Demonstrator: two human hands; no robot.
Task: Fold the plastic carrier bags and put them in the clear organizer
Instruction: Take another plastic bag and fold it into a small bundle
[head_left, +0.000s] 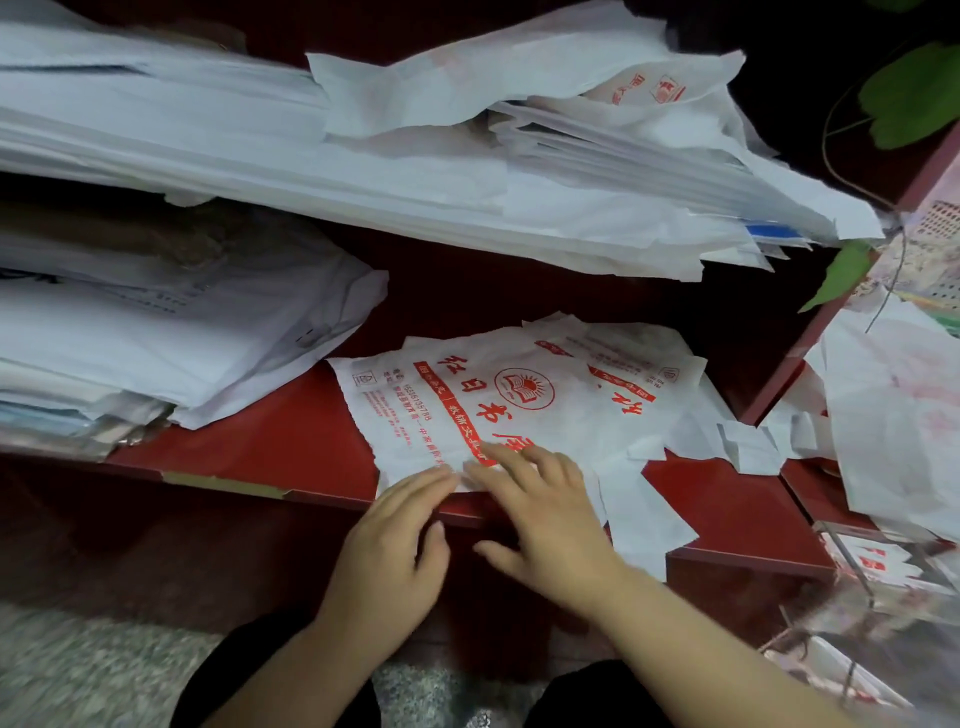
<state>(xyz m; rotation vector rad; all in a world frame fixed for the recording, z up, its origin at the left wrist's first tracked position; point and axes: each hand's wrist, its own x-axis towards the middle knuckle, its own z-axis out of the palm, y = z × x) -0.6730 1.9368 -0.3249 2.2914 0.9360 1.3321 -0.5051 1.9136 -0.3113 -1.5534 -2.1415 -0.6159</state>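
- A white carrier bag (457, 410) with red print is laid flat on the red shelf (270, 447), with its near edge at the shelf's front lip.
- The left hand (395, 540) and right hand (540, 509) are spread flat, and their straight fingers are pressed side by side on that near edge.
- The clear organizer (878, 571) is seen at the lower right.
- Paper stacks (156, 332) are piled to the left.
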